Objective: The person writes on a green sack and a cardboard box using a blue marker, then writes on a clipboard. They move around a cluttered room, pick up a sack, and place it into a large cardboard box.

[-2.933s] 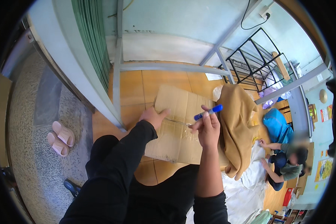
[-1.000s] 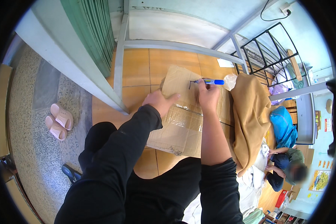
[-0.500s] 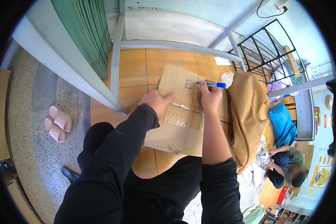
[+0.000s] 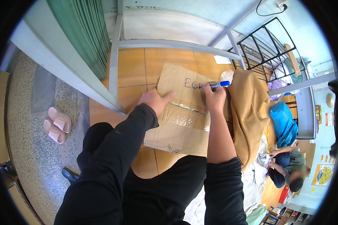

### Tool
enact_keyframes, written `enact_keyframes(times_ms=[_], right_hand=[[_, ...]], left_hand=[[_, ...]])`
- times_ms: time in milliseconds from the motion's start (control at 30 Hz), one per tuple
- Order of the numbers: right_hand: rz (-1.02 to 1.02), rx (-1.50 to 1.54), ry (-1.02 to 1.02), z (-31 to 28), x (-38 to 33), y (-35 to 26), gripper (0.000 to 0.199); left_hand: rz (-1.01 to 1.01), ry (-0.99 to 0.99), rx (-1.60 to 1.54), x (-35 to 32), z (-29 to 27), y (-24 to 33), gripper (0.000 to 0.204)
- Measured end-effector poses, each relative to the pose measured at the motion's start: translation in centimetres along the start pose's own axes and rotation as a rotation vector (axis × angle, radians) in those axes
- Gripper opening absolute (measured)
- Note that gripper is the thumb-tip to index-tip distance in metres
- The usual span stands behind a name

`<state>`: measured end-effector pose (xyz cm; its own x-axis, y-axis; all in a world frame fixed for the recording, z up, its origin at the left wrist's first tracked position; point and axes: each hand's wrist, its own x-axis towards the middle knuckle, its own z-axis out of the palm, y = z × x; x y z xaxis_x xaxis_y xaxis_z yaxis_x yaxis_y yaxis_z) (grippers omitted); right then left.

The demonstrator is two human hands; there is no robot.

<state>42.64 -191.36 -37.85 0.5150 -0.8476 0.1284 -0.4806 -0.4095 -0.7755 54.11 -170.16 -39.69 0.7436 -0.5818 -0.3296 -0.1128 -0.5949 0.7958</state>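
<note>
In front of me a brown cardboard box (image 4: 176, 129) lies on the orange tiles, with clear tape across its middle. My left hand (image 4: 154, 100) grips the box's left edge, thumb on the top face and the other fingers mostly hidden over the side. Between the fingers of my right hand (image 4: 215, 96) is a marker pen (image 4: 223, 83) with a blue end. Its tip is at the upper part of the box, hidden by my fingers, beside dark handwritten letters (image 4: 190, 83).
Brown cloth (image 4: 248, 116) lies close to the box's right side. A grey metal frame (image 4: 176, 44) runs beyond it, and a green curtain (image 4: 88, 33) hangs at the left. Pink slippers (image 4: 58, 123) lie on the speckled floor. Another person (image 4: 289, 168) crouches by white fabric at the right.
More letters now stand on the box, to the right of the first one. My right hand has moved slightly right with the marker pen. The left hand keeps its place on the box.
</note>
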Motion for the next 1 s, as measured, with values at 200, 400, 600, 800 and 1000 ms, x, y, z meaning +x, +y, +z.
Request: enact_keyframes(times_ms=[200, 400, 600, 800, 1000], right_hand=[[0.03, 0.162, 0.046, 0.2, 0.4, 1.0, 0.032], [0.078, 0.132, 0.008, 0.4, 0.9, 1.4, 0.028], [0.084, 0.162, 0.04, 0.4, 0.7, 0.4, 0.032], [0.058, 0.12, 0.045, 0.2, 0.4, 0.1, 0.035], [-0.001, -0.047, 0.113, 0.2, 0.0, 0.2, 0.034]], left_hand=[[-0.055, -0.039, 0.012, 0.2, -0.1, 0.1, 0.07], [0.007, 0.021, 0.005, 0.3, 0.5, -0.5, 0.061], [-0.002, 0.023, 0.051, 0.6, 0.5, -0.6, 0.062], [-0.025, 0.009, 0.057, 0.5, 0.4, -0.4, 0.062], [-0.06, -0.041, 0.002, 0.2, -0.1, 0.2, 0.069]])
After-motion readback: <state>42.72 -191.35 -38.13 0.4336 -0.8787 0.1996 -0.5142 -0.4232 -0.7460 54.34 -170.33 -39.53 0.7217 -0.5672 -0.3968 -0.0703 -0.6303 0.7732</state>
